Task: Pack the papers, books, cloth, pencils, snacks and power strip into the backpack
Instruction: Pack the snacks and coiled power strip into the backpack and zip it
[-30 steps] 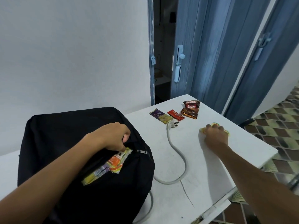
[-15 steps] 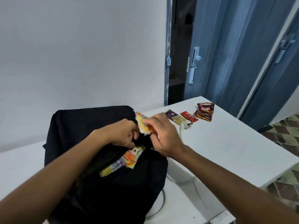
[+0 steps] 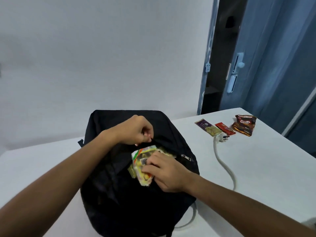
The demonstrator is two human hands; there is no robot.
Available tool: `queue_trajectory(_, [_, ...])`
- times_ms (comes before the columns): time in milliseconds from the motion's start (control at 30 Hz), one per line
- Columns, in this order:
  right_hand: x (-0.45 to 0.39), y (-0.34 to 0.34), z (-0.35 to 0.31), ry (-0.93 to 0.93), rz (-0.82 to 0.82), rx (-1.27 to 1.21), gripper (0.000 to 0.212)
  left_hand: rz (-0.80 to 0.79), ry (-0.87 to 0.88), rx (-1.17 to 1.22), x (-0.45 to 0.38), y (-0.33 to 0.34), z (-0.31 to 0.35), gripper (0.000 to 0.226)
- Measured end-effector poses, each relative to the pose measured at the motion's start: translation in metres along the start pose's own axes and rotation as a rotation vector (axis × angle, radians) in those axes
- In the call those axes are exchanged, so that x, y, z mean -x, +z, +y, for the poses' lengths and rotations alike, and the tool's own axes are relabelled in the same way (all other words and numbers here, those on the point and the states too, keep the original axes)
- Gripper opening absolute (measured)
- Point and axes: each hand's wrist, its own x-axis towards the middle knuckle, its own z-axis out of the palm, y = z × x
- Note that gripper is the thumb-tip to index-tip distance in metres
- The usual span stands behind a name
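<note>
The black backpack (image 3: 119,194) lies on the white table (image 3: 256,177); the left hand (image 3: 135,131) pinches the upper edge of its open pocket with curled fingers; just below, the right hand (image 3: 167,173) grips a yellow-orange snack packet (image 3: 142,161), which is partly inside the pocket opening; a zipper pull (image 3: 186,157) is beside it; to the right a white power cable (image 3: 224,165) with its plug (image 3: 223,138) lies on the table; further right are a purple snack (image 3: 207,127), a red snack bar (image 3: 224,128) and a brown snack bag (image 3: 244,124), near a blue door (image 3: 273,57).

Bare table (image 3: 256,168) right of cable (image 3: 224,165)
</note>
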Motion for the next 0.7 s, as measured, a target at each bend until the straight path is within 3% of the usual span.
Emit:
queue_trajectory(267, [-0.047, 0.003, -0.009, 0.245, -0.128, -0.054, 0.034, 0.169, 0.137, 0.036, 0.013, -0.021, 0.025, 0.006])
queue_trajectory(400, [-0.084, 0.002, -0.012, 0.401, -0.104, 0.020, 0.009, 0.173, 0.158, 0.014, 0.017, -0.024, 0.031, 0.006])
queue_trajectory(500, [-0.103, 0.002, -0.017, 0.536, 0.078, 0.104, 0.042, 0.205, 0.140, 0.071, 0.018, -0.023, 0.030, 0.005])
queue_trajectory(600, [-0.105, -0.004, -0.021, 0.560, -0.151, 0.056, 0.046, 0.207, 0.101, 0.143, 0.019, -0.021, 0.028, 0.006])
queue_trajectory(700, [-0.090, -0.012, -0.018, 0.511, -0.332, 0.111, 0.030, 0.236, 0.062, 0.232, 0.019, -0.018, 0.022, 0.007])
